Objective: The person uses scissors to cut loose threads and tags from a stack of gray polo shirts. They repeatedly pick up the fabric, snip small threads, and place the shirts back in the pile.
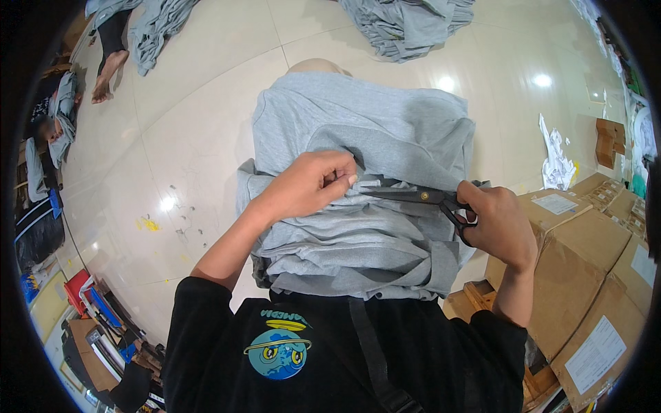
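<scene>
Grey knit garments (356, 258) lie bunched over my lap, with a smoother grey piece (361, 103) spread towards my knees. My right hand (496, 222) grips the handles of black tailor's scissors (413, 196) at the right side of the cloth. The blades look nearly closed and point left, towards my left hand. Just above the folds is my left hand (323, 180), its thumb and forefinger brought together near the blade tips; whether they pinch a thread or a bit of cloth cannot be told.
Cardboard boxes (578, 263) stand close by my right arm. On the tiled floor (191, 129) lie a grey garment pile (413, 26), white scraps (555, 160) and small thread bits (150, 223). Another person's bare foot (109, 75) shows at upper left; a second person sits at the left edge.
</scene>
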`<action>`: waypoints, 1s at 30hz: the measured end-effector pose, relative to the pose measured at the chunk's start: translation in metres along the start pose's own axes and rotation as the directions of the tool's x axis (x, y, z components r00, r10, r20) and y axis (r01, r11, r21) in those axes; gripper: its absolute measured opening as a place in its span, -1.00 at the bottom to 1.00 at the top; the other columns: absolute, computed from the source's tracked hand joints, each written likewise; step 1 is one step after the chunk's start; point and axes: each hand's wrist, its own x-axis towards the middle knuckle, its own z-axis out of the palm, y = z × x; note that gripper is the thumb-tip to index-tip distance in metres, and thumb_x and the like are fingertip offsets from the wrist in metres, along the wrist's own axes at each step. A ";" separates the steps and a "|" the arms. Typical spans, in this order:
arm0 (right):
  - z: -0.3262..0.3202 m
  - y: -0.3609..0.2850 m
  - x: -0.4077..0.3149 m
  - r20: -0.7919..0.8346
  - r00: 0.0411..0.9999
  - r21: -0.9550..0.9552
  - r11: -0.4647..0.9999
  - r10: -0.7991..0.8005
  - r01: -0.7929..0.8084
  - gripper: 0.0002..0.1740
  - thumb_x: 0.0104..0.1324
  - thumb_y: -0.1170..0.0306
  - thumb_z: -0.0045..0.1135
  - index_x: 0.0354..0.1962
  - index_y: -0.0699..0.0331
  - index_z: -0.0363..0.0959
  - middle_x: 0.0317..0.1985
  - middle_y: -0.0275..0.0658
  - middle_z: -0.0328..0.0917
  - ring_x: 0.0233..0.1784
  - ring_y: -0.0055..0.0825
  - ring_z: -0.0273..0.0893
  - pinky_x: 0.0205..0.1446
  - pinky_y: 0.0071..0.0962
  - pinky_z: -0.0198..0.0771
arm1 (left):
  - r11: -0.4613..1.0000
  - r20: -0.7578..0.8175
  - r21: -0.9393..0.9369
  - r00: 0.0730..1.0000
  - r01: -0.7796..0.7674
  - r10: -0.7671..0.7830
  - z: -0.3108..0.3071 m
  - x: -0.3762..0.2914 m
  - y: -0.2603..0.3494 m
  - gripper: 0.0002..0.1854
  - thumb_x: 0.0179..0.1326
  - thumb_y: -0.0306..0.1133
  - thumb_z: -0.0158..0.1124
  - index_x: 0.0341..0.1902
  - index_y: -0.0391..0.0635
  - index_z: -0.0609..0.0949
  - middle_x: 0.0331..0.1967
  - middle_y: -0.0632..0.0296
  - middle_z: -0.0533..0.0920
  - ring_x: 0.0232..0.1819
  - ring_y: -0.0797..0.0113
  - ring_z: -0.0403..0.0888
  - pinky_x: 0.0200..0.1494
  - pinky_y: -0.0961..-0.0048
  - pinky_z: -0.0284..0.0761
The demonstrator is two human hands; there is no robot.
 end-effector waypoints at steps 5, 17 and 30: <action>-0.003 -0.006 -0.001 0.005 0.999 0.009 0.999 0.048 -0.049 -0.66 0.14 0.52 0.50 -0.22 0.24 0.47 -0.47 -0.03 0.65 -0.32 0.11 0.71 -0.22 0.02 0.53 | 0.991 -0.058 -0.101 0.994 0.090 -0.096 0.001 -0.004 0.000 -0.77 0.64 -0.34 0.37 -0.15 -0.25 0.64 -0.44 0.38 0.50 -0.38 0.59 0.34 -0.32 0.46 0.35; 0.003 -0.008 0.009 -0.067 0.998 0.036 0.999 0.004 -0.001 -0.68 0.16 0.56 0.43 -0.21 0.24 0.44 -0.45 -0.03 0.67 -0.30 0.15 0.71 -0.23 0.03 0.51 | 0.980 -0.093 -0.170 0.988 0.105 -0.123 0.004 -0.003 -0.002 -0.79 0.61 -0.37 0.39 -0.16 -0.26 0.68 -0.45 0.39 0.54 -0.39 0.63 0.35 -0.35 0.48 0.32; 0.006 -0.008 0.025 -0.076 0.994 -0.011 0.996 -0.084 0.083 -0.65 0.12 0.59 0.50 -0.26 0.25 0.43 -0.53 -0.03 0.60 -0.38 0.14 0.66 -0.30 -0.03 0.46 | 0.985 -0.090 -0.130 0.988 0.115 -0.127 0.004 -0.004 -0.003 -0.79 0.62 -0.37 0.39 -0.19 -0.21 0.68 -0.42 0.54 0.42 -0.37 0.68 0.24 -0.35 0.55 0.21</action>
